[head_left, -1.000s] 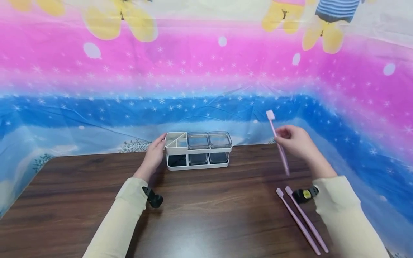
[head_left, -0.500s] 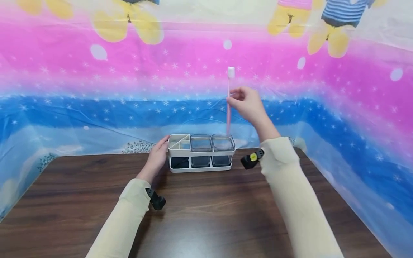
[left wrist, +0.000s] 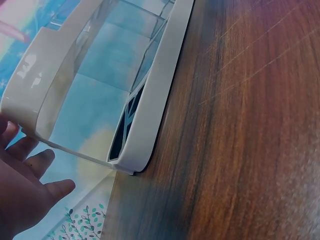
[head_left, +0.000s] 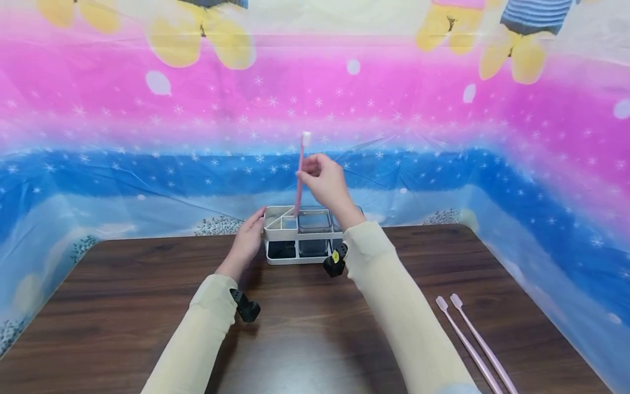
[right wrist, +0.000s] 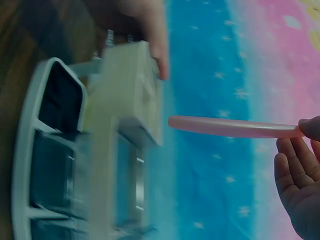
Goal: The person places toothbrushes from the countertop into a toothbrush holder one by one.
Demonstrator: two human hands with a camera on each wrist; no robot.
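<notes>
A pink toothbrush (head_left: 299,180) stands nearly upright, head up. My right hand (head_left: 326,183) pinches it between thumb and fingers. Its handle's lower end hangs just above the divided corner of a white two-tier toothbrush holder (head_left: 281,232). In the right wrist view a gap separates the handle (right wrist: 230,127) from the holder (right wrist: 120,85). My left hand (head_left: 246,243) touches the holder's left end with its fingers extended; in the left wrist view its fingers (left wrist: 40,162) lie at the upper tier's end. My right forearm hides part of the holder's right side.
Two more pink toothbrushes (head_left: 472,339) lie side by side on the brown wooden table (head_left: 305,334), to the right. Clear square cups (head_left: 315,220) sit in the holder's upper tier. Behind the table hangs a printed pink and blue cloth (head_left: 197,126).
My right hand has carried the pink toothbrush leftward from the table's right side, raising it and then lowering it over the holder's left part. My left hand has stayed at the holder's end.
</notes>
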